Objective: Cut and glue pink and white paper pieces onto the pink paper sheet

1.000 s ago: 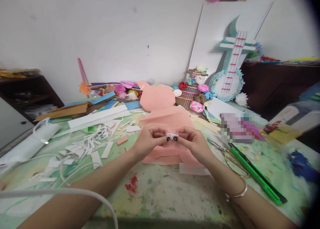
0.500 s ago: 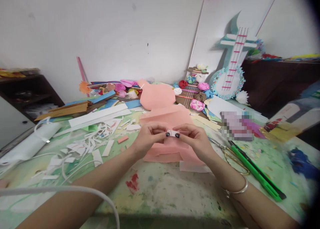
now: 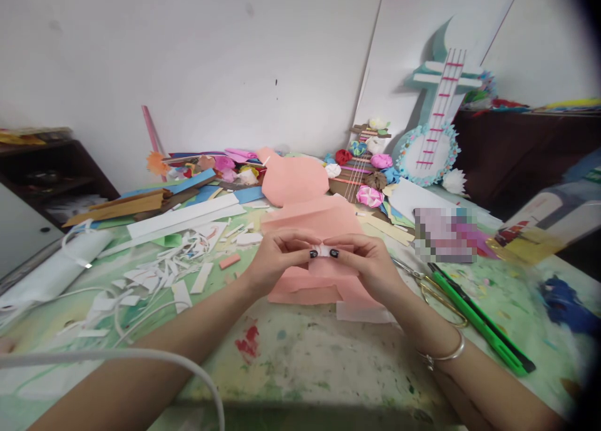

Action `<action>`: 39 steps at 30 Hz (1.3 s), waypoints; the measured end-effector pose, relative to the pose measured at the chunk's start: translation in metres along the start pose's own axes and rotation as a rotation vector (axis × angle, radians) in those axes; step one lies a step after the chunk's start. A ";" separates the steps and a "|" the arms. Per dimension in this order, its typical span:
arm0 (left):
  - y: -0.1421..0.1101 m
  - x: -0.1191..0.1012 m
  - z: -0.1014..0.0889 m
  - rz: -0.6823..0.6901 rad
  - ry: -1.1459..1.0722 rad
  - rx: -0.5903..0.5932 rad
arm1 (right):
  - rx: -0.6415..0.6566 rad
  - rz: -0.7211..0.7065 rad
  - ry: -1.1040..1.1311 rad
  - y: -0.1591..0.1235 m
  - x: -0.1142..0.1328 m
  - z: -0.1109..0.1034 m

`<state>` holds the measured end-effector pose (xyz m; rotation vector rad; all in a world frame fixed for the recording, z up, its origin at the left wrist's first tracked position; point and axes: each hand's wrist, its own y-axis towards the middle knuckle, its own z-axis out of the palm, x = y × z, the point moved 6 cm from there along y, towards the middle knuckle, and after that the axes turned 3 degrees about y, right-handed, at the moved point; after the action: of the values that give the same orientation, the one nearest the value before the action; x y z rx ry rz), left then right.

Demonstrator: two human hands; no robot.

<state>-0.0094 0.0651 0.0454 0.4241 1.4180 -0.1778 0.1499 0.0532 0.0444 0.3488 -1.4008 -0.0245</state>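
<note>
Between my two thumbs and fingertips I pinch a small white strip [image 3: 323,250], perhaps paper or tape; its full shape is hidden. My left hand [image 3: 279,259] has hold of its left end, and my right hand [image 3: 364,259] grips the right end. Just beneath and behind them lies a large pink paper cutout [image 3: 295,179] with a rounded upper part and a wider, layered lower part. A pale translucent strip [image 3: 364,313] sticks out from its lower right edge.
White paper scraps [image 3: 150,277] and a pale cable [image 3: 141,358] lie to the left. On the right are scissors [image 3: 434,296], a green utility knife [image 3: 483,321] and a blurred-out object [image 3: 441,237]. Paper flowers [image 3: 370,196] and a guitar-shaped craft [image 3: 432,130] stand behind.
My thumbs have drawn slightly apart on the white strip, and its face looks more tilted or creased. Both hands stay over the pink cutout.
</note>
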 end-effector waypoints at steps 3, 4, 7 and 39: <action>0.000 -0.004 0.000 0.036 0.047 -0.039 | 0.015 0.025 -0.002 0.000 -0.002 0.001; 0.000 -0.006 -0.001 0.057 0.071 -0.055 | 0.022 0.037 0.003 0.000 -0.003 0.001; -0.001 -0.011 0.000 0.133 0.138 -0.086 | 0.034 0.063 0.042 0.000 -0.005 0.002; -0.005 -0.024 0.005 0.347 0.417 -0.042 | 0.046 0.049 -0.051 -0.001 0.002 0.008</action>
<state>-0.0105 0.0559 0.0680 0.6930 1.7236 0.2350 0.1424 0.0500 0.0474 0.3535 -1.4620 0.0394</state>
